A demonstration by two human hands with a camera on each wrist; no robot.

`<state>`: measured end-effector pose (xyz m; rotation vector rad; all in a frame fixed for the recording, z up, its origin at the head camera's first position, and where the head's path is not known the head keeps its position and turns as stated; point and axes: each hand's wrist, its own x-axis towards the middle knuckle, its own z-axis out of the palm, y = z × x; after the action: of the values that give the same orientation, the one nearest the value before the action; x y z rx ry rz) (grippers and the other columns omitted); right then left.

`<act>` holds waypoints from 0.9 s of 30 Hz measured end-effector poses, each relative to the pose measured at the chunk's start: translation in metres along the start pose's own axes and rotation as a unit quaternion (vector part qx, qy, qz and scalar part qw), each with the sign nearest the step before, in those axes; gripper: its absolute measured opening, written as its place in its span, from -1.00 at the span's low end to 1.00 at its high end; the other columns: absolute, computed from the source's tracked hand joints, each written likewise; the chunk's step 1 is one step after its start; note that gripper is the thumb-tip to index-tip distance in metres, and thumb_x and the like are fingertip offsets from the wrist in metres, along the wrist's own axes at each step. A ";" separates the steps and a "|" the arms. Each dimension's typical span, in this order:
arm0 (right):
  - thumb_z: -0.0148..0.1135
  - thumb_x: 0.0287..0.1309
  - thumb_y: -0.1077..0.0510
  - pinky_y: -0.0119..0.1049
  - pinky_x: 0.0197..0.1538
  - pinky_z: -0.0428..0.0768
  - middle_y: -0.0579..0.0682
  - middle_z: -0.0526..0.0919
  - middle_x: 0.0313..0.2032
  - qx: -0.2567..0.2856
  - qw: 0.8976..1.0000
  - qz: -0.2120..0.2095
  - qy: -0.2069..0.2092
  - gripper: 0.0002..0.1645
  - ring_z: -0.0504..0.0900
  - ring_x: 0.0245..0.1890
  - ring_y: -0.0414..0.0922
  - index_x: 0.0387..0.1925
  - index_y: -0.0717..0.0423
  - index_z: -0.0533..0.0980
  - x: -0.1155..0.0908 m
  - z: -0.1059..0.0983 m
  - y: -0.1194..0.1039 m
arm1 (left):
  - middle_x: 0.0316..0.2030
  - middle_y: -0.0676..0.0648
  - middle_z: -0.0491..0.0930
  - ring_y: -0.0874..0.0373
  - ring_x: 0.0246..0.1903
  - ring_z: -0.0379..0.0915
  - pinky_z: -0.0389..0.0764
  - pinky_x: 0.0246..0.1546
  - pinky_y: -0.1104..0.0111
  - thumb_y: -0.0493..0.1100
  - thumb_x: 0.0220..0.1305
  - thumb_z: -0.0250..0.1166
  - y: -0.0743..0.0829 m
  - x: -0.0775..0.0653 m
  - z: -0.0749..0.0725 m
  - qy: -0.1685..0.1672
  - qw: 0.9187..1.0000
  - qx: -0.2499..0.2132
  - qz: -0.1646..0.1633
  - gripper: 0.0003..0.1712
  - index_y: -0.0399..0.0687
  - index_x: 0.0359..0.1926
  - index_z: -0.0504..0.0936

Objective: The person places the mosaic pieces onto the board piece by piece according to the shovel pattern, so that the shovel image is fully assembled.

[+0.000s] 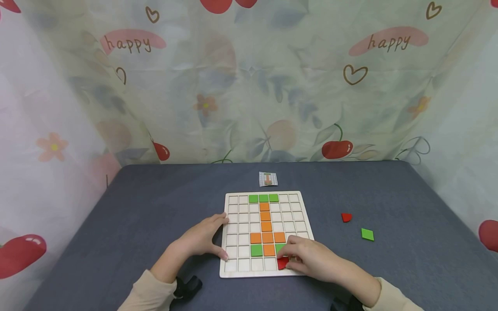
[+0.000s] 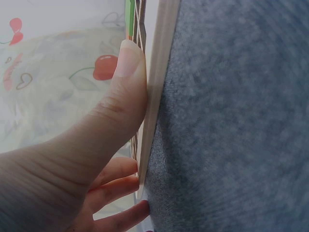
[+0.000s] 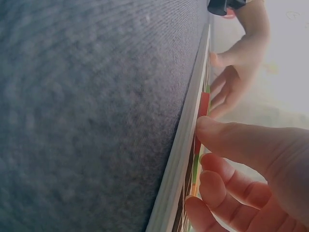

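Note:
A white grid board lies on the table, with green tiles in its top row and orange tiles running down a middle column. My left hand rests against the board's left edge, its thumb and fingers spread apart and touching the rim. At the bottom row, my right hand pinches a red tile between thumb and fingers. In the right wrist view the thumb touches the red tile. The right fingers partly cover a green tile just above it.
To the right of the board lie a loose red piece and a loose green tile. Behind the board sits a small pattern card. A printed curtain surrounds the dark table.

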<state>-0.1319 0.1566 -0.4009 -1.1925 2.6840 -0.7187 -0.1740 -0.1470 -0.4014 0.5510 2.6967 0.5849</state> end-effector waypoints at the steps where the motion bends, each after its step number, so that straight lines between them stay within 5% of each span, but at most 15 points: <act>1: 0.31 0.04 0.21 -0.60 -0.44 0.35 -0.23 0.48 -0.41 0.000 1.000 -0.001 0.001 -0.77 0.31 -0.53 -0.47 -0.22 -0.12 0.62 0.000 0.000 0.000 | 0.40 -0.19 0.13 -0.13 0.38 0.08 0.22 0.32 0.03 0.19 -0.33 0.53 0.000 0.000 0.000 0.000 1.000 0.000 0.001 0.18 -0.20 0.33 0.27; 14: 0.27 0.08 0.21 -0.58 -0.43 0.39 -0.22 0.50 -0.40 0.014 0.999 0.030 -0.005 -0.79 0.34 -0.51 -0.46 -0.21 -0.07 0.63 -0.001 -0.014 0.003 | 0.40 -0.20 0.14 -0.12 0.38 0.07 0.22 0.32 0.02 0.18 -0.32 0.54 -0.001 0.000 0.001 0.004 1.000 -0.002 0.005 0.17 -0.21 0.32 0.28; 27: 0.32 0.03 0.25 -0.49 -0.42 0.46 -0.21 0.51 -0.45 0.024 0.994 0.068 0.085 -0.78 0.36 -0.49 -0.44 -0.21 0.12 0.60 -0.024 -0.047 0.050 | 0.40 -0.19 0.14 -0.12 0.38 0.07 0.22 0.32 0.03 0.18 -0.33 0.54 -0.002 0.000 0.001 0.004 1.000 0.000 0.003 0.17 -0.20 0.32 0.28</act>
<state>-0.1633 0.2205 -0.3847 -0.9663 2.8320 -0.8949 -0.1744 -0.1479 -0.4028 0.5570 2.7031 0.5907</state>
